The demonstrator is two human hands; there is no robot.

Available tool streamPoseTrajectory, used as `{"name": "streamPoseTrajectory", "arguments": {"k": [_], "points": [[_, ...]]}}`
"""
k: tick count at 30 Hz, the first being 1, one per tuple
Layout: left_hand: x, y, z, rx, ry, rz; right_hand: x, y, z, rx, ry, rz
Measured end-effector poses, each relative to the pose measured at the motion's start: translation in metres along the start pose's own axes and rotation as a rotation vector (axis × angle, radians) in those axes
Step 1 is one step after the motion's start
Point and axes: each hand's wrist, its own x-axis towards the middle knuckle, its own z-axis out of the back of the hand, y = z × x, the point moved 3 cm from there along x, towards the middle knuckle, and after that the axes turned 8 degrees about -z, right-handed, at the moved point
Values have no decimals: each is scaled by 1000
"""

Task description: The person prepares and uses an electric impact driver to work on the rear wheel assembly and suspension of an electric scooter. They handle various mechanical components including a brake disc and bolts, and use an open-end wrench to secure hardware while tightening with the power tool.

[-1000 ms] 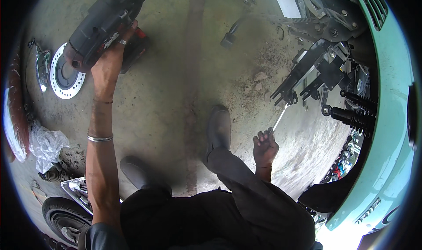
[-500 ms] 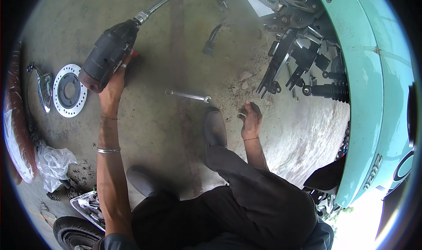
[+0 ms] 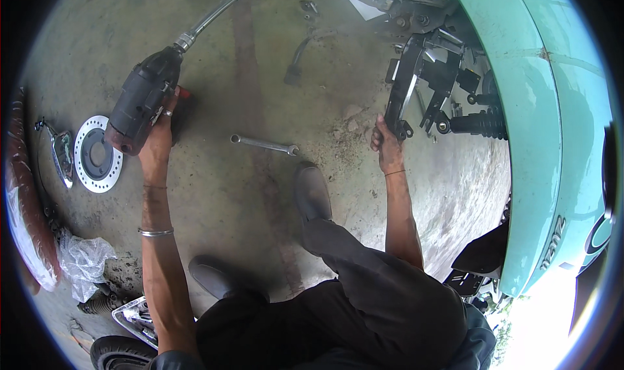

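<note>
Black impact wrench (image 3: 140, 103) with hose (image 3: 211, 15) gripped in left hand (image 3: 158, 139) above concrete floor (image 3: 260, 77), right hand (image 3: 388, 145) clenched on lower end of black bracket (image 3: 403, 90) under teal scooter (image 3: 552, 129), spanner (image 3: 263, 144) lying loose between hands, brake disc (image 3: 95, 154) far left.

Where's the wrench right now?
In the head view, the wrench lies flat on the concrete floor at centre, between the two hands and just beyond the toe of the shoe.
</note>
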Motion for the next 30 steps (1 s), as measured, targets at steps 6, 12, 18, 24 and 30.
{"name": "streamPoseTrajectory", "arguments": {"k": [6, 12, 18, 24, 30], "points": [[0, -5, 4, 5, 0, 24, -47, 38, 16, -86, -36, -107], [-1, -15, -2, -10, 4, 8, -5, 7, 7, -6, -29, -70], [1, -6, 6, -41, -24, 26, -71, 64, 29, -159, -52, -208], [3, -13, 0, -42, 59, 51, -97, 87, 52, -183, -108, -244], [1, -11, 4, -49, 70, 97, -92, 91, 43, -254, -124, -267]]}}
